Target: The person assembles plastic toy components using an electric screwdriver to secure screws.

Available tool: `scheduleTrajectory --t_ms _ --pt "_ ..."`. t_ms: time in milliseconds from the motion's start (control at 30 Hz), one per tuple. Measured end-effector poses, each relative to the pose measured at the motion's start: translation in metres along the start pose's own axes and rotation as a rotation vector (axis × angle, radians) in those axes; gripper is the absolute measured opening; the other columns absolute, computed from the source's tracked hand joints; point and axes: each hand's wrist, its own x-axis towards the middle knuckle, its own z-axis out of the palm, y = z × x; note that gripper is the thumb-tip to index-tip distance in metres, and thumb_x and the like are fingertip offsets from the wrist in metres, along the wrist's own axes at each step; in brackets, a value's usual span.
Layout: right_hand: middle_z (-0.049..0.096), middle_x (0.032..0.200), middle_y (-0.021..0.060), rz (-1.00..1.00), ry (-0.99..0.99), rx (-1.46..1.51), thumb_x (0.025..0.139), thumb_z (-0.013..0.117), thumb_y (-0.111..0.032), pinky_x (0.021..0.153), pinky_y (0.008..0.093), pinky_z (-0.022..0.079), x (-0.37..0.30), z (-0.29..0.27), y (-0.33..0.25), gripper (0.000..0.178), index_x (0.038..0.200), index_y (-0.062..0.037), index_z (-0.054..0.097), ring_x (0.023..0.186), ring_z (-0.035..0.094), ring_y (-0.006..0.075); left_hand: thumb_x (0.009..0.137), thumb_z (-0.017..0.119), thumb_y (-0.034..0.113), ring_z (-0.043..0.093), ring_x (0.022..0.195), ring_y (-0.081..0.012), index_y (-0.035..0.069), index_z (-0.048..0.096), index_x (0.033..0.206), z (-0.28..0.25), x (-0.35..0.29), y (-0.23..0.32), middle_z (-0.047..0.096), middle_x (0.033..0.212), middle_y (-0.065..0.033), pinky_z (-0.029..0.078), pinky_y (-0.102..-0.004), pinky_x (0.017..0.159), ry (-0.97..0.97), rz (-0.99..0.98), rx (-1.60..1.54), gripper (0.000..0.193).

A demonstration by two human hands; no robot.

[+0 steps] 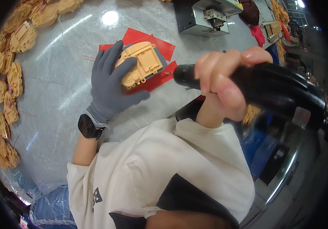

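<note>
My left hand (115, 78), in a grey knitted glove, holds down a yellow plastic housing (149, 61). One finger lies across the housing's face, others reach over its far left edge, and the thumb sticks out to the right below. The housing has a rectangular recess and small round lugs. Beneath it shows a grey block, lying on red sheets (134, 36). My bare right hand (225, 78) is wrapped round a black electric screwdriver (282, 89). Its bit points left, just right of the housing and apart from it.
Several similar yellow housings (14, 78) line the table's left side. A metal machine box (198, 19) stands at the back right of the grey marbled table (64, 68). A pink cloth (257, 35) lies beyond it. Blue bins (261, 147) stand below on the right.
</note>
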Motion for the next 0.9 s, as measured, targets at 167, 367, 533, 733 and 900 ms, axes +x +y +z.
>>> scheduleTrajectory --t_ms 167,367,533,733,900 --pt "0.05 0.064 0.0073 0.059 -0.027 -0.012 0.073 0.052 0.004 0.055 0.032 0.044 0.003 0.011 0.009 0.045 0.114 -0.0028 0.034 0.053 0.05 0.0158 0.052 0.079 0.036 0.045 0.116 -0.0355 0.014 0.055 0.113 0.003 -0.003 -0.006 0.043 0.131 -0.0187 0.031 -0.0514 0.1 0.038 0.025 0.01 0.068" --pt "0.047 0.059 0.0084 0.092 -0.039 -0.309 0.074 0.051 0.001 0.05 0.0335 0.04 0.004 0.014 0.034 0.04 0.111 -0.0038 0.037 0.049 0.048 0.0186 0.055 0.079 0.036 0.047 0.113 -0.0367 0.014 0.058 0.108 0.002 -0.006 -0.009 0.044 0.13 -0.0187 0.032 -0.0499 0.099 0.052 0.011 -0.023 0.061" --pt "0.047 0.061 0.0086 0.163 0.086 -0.271 0.073 0.051 -0.001 0.052 0.0359 0.041 0.005 0.026 0.034 0.041 0.111 -0.0047 0.037 0.048 0.046 0.018 0.056 0.079 0.038 0.048 0.111 -0.0367 0.015 0.059 0.108 0.004 -0.005 -0.013 0.045 0.13 -0.0192 0.033 -0.0496 0.099 0.055 0.015 -0.044 0.06" --pt "0.046 0.064 0.0058 0.104 0.018 -0.007 0.075 0.047 -0.003 0.058 0.0369 0.04 0.006 0.015 0.028 0.039 0.113 -0.0067 0.04 0.051 0.046 0.0168 0.058 0.078 0.04 0.048 0.112 -0.0358 0.017 0.059 0.109 0.007 -0.007 -0.016 0.044 0.131 -0.0191 0.032 -0.0494 0.099 0.043 -0.006 -0.061 0.06" --pt "0.048 0.07 0.0043 0.151 -0.096 0.115 0.078 0.05 -0.006 0.066 0.0342 0.039 0.006 0.005 0.021 0.042 0.119 -0.0089 0.041 0.062 0.051 0.0166 0.058 0.078 0.041 0.045 0.114 -0.0375 0.018 0.058 0.11 0.006 -0.009 -0.013 0.042 0.132 -0.0192 0.031 -0.0508 0.099 0.032 -0.039 -0.093 0.06"
